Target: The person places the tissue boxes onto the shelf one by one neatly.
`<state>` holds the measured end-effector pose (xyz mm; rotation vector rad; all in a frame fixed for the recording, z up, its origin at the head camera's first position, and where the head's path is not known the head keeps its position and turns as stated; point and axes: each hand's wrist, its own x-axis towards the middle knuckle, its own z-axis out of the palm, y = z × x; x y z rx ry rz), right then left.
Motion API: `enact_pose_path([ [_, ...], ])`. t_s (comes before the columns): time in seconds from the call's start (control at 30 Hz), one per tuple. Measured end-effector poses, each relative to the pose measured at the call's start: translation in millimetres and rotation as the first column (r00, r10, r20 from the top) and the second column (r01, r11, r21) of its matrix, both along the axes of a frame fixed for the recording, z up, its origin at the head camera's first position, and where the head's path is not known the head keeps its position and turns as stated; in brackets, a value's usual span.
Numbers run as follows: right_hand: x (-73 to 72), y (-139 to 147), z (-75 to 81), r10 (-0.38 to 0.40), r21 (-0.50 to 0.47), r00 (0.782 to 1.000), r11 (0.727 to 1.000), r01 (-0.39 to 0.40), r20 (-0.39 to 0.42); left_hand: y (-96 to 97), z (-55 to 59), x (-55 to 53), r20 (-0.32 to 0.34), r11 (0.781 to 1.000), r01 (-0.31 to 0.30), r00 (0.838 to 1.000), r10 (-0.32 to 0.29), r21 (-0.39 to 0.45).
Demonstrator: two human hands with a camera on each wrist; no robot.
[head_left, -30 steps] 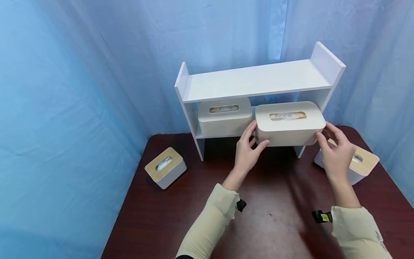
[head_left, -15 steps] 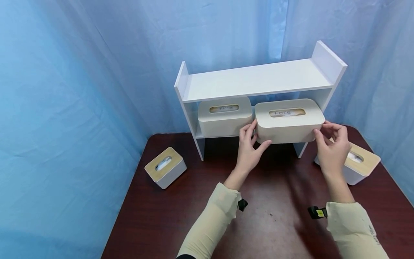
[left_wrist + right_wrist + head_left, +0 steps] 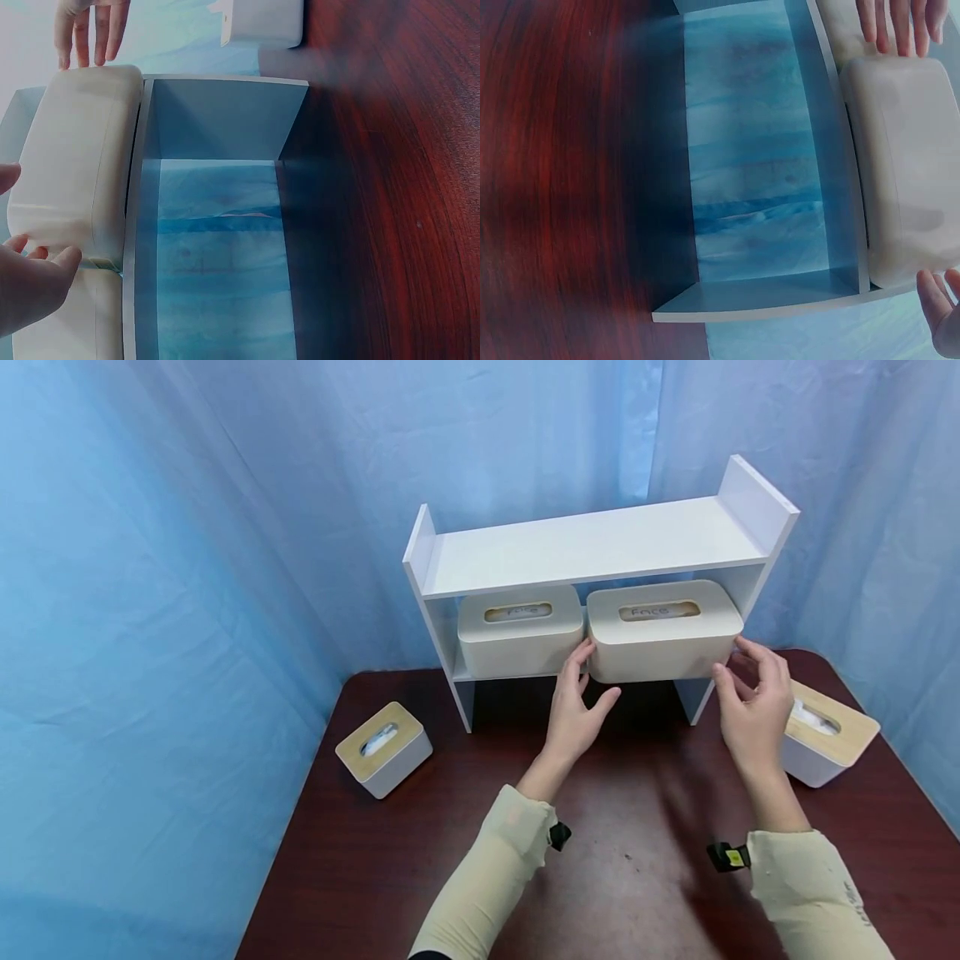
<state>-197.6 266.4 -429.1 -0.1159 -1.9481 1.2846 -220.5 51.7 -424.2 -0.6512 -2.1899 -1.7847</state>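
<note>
On shelf: left box seated, right box seemingly nearly so — I log left hand, right hand touching it, fingers uncurled.

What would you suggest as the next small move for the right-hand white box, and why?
With the left hand and right hand at its ends, I would probably ease the right-hand box gently back: in the head view it hides the front edge of the shelf board beneath it, while that edge shows below the left-hand box.
</note>
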Motion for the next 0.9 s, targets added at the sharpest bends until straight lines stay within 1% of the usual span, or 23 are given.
enact_pose_path([
  [0.13, -1.0, -2, -3.9, 0.02, 0.016, 1.0, 1.0, -0.021, 0.021, 0.3, 0.1, -0.5, 0.006, 1.0, 0.002, 1.0, -0.002, -0.002],
  [0.37, -1.9, -6, -2.9, 0.037, 0.05, 0.995, 0.998, -0.042, 0.091, 1.1, -1.0, 0.4, 0.036, 1.0, 0.009, 0.999, -0.008, -0.018],
  [0.53, -3.9, -9, -3.9, 0.052, 0.066, 0.994, 0.996, -0.058, 0.092, 1.5, -2.1, 0.0, 0.035, 1.0, 0.023, 0.999, -0.023, -0.019],
  [0.73, -8.1, -11, -8.2, 0.103, 0.069, 0.992, 0.992, -0.108, 0.073, 1.4, -3.3, -1.5, 0.04, 0.999, 0.039, 0.998, -0.038, -0.028],
  [0.87, -8.4, -14, -8.0, 0.129, 0.084, 0.988, 0.987, -0.136, 0.084, 1.1, -3.9, -2.0, 0.032, 0.998, 0.039, 0.999, -0.038, -0.041],
  [0.9, -8.1, -15, -7.5, 0.134, 0.09, 0.987, 0.986, -0.141, 0.087, 0.3, 0.8, 1.2, 0.032, 0.998, 0.038, 0.999, -0.036, -0.046],
])
